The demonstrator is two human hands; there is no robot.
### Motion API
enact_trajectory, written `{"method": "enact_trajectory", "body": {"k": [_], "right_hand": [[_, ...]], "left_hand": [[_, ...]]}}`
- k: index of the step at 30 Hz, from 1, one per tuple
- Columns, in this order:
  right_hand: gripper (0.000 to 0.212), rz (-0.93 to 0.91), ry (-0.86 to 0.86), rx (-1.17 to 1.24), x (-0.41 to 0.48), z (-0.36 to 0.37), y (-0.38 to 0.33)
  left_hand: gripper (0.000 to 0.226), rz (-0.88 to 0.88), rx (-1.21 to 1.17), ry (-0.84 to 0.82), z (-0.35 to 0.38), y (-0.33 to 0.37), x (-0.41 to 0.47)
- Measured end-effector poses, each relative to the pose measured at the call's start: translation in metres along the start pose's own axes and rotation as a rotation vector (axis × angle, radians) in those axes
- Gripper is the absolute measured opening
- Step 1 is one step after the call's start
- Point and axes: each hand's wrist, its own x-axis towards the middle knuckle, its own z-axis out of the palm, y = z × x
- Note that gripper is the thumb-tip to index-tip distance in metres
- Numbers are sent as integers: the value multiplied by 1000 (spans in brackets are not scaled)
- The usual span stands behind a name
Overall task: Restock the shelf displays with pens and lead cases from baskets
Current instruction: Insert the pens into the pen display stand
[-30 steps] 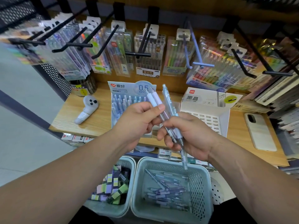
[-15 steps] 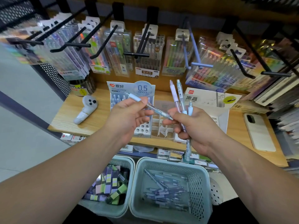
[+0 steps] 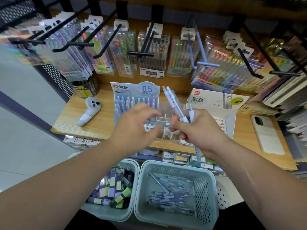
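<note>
Motion blurs the left hand point(image 3: 136, 125), which seems to pinch one clear pale-blue plastic pen point(image 3: 163, 124); the right hand point(image 3: 201, 131) grips a fanned bundle of similar pens point(image 3: 174, 103).

wood shelf point(image 3: 103, 128): white controller point(image 3: 88, 112), pen display point(image 3: 135, 90), lead-case display point(image 3: 214, 101), white phone point(image 3: 265, 135).

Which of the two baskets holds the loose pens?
The larger basket on the right, below the right hand; loose bluish pens lie in it. The smaller left basket holds purple and green lead cases.
</note>
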Motion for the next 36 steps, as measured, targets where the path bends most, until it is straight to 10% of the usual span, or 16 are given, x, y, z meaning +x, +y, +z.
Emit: {"method": "enact_trajectory", "body": {"k": [8,16,36], "right_hand": [[9,-50,-64,25,-6,11,-1],[5,-43,-5,60,-3,5,-1],[11,-12,-12,69,-3,-15,2]], "left_hand": [[13,154,67,-64,9,-7,-5],[26,-626,-117,197,-6,-58,6],[40,-660,125,20,22,-52,24]]}}
